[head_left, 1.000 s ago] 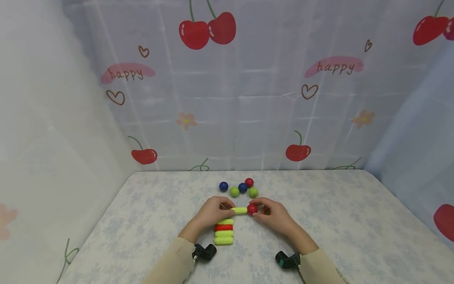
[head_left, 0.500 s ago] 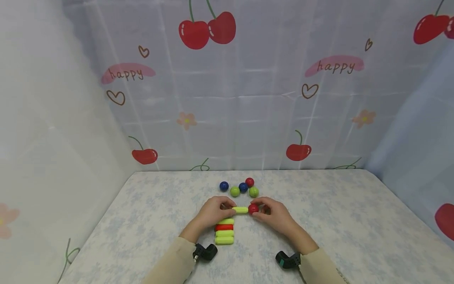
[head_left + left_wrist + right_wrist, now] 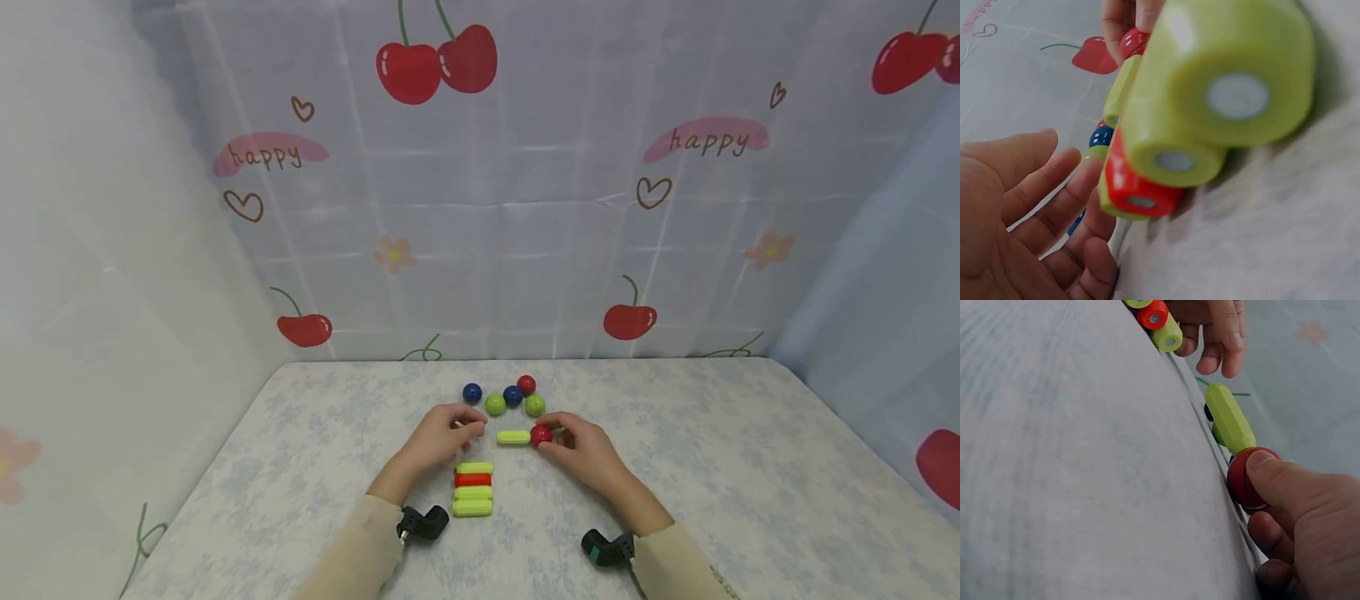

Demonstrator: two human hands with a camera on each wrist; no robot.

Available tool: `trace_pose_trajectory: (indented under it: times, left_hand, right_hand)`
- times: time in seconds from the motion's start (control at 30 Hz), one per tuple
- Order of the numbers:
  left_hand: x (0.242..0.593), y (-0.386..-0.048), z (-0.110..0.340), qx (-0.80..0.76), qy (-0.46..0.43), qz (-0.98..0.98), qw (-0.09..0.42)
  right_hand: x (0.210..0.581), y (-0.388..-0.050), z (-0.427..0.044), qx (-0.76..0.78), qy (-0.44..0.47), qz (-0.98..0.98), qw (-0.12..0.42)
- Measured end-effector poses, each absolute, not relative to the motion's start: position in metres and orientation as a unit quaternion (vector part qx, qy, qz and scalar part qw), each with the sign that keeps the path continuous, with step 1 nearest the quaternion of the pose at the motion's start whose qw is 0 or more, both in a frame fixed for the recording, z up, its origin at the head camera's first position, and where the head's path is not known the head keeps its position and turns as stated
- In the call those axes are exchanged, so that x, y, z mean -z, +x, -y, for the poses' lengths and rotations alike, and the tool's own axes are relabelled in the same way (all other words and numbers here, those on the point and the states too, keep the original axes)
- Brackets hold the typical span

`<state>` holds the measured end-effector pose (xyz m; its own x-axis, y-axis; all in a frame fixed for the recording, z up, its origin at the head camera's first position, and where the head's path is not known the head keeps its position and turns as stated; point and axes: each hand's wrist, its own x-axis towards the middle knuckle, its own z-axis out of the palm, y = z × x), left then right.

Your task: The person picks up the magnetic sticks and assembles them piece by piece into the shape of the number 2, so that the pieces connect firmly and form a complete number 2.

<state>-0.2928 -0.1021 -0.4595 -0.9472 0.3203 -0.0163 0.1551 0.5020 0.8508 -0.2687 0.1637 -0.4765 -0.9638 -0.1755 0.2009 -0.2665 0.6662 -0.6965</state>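
My right hand (image 3: pixel 585 450) pinches a red magnetic ball (image 3: pixel 1247 481) between thumb and fingers. A yellow-green magnetic rod (image 3: pixel 1229 415) sticks out from the ball toward the left, with its other end free. My left hand (image 3: pixel 442 437) is apart from the rod, its fingers loosely bent and holding nothing. Below the left hand, several rods lie side by side in a stack on the table: yellow-green rods (image 3: pixel 472 507) and one red rod (image 3: pixel 472 480). In the left wrist view, the near yellow-green rods (image 3: pixel 1174 159) show pale round end discs and hide part of the scene behind.
Behind the hands lie loose balls: blue balls (image 3: pixel 472 393), green balls (image 3: pixel 495 404) and another red ball (image 3: pixel 527 385). The pale patterned tabletop (image 3: pixel 360 400) ends at a curtain (image 3: pixel 495 283) printed with cherries. A camera sits on each wrist.
My left hand has let go of the yellow-green rod and drawn back to the left. The right hand keeps the red ball, with the rod still joined, shifted slightly right and away.
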Motion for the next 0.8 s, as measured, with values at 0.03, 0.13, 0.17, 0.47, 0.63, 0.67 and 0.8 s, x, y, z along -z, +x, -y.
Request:
trace_pose_trajectory:
  times: [0.03, 0.13, 0.17, 0.47, 0.63, 0.67, 0.8]
  left_hand:
    - [0.459, -0.294, 0.103, -0.483, 0.133, -0.862, 0.078]
    - [0.458, -0.298, 0.105, -0.497, 0.109, -0.86, 0.039]
    - [0.458, -0.3, 0.105, -0.501, 0.1, -0.859, 0.024]
    - [0.461, -0.333, 0.103, -0.505, 0.074, -0.859, 0.022]
    - [0.463, -0.344, 0.103, -0.467, 0.08, -0.879, 0.051]
    - [0.463, -0.345, 0.104, -0.46, 0.082, -0.882, 0.055]
    - [0.466, -0.346, 0.105, -0.438, 0.09, -0.892, 0.061]
  right_hand:
    - [0.477, -0.269, -0.164, -0.39, 0.119, 0.911, 0.059]
    - [0.479, -0.27, -0.165, -0.39, 0.118, 0.911, 0.062]
    - [0.479, -0.27, -0.165, -0.389, 0.118, 0.911, 0.063]
    - [0.481, -0.272, -0.165, -0.386, 0.115, 0.913, 0.068]
    - [0.481, -0.272, -0.165, -0.388, 0.115, 0.912, 0.064]
    - [0.481, -0.272, -0.165, -0.388, 0.114, 0.913, 0.062]
    - [0.481, -0.272, -0.164, -0.387, 0.114, 0.913, 0.061]
